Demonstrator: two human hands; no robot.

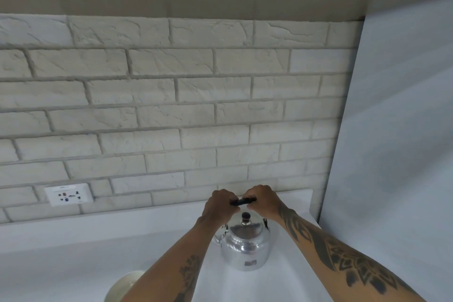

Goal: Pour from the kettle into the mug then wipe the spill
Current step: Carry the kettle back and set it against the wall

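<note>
Both hands on kettle [244, 246] handle [242, 201], L hand [220, 205] & R hand [263, 200] fingers curled shut round it, bar running L-R above lid; kettle upright on counter [73, 252], mug [122, 285] low-left, nearer L arm, partly hidden.

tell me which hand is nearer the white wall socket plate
Left. The left hand grips the left end of the shiny metal kettle's black handle, on the side toward the white wall socket plate. The right hand grips the handle's right end, farther away.
</note>
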